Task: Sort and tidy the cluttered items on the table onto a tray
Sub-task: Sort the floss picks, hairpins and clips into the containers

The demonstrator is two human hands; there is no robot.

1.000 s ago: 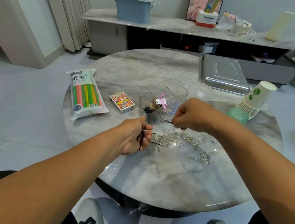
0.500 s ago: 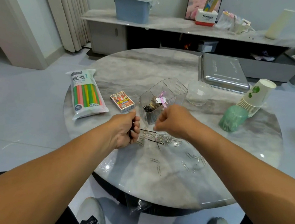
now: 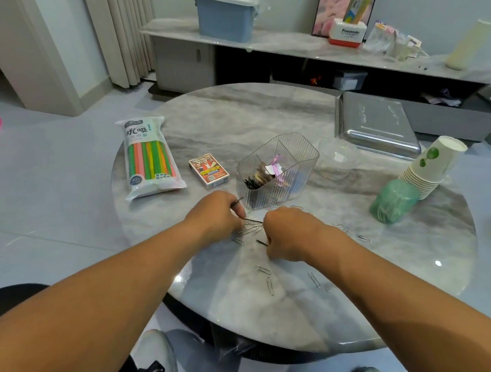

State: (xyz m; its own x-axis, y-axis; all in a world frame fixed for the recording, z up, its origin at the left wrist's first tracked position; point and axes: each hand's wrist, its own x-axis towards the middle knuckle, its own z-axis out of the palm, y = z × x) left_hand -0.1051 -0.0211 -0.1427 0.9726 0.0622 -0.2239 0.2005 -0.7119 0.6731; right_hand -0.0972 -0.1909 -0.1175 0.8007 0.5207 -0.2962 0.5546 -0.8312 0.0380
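Observation:
Silver paper clips point(image 3: 263, 270) and black hairpins point(image 3: 253, 221) lie scattered on the round marble table point(image 3: 232, 121). My left hand point(image 3: 215, 216) grips a few black hairpins; one tip sticks out above its fingers. My right hand point(image 3: 288, 234) is curled down over the pile, pinching at a black hairpin point(image 3: 261, 242). Just behind both hands stands a clear divided organizer point(image 3: 278, 169) holding hairpins, clips and pink items. The steel tray point(image 3: 377, 128) lies at the table's far right.
A pack of coloured straws point(image 3: 148, 158) and a card box point(image 3: 208, 170) lie at the left. A clear lid point(image 3: 336, 157), a stack of paper cups point(image 3: 431, 166) and a green bag roll point(image 3: 392, 201) are at the right. My shoe point(image 3: 157, 362) shows below the table edge.
Both hands moved down and left from the organizer onto the pile. The left hand keeps its hairpins; the right hand dropped to the table to pinch another hairpin.

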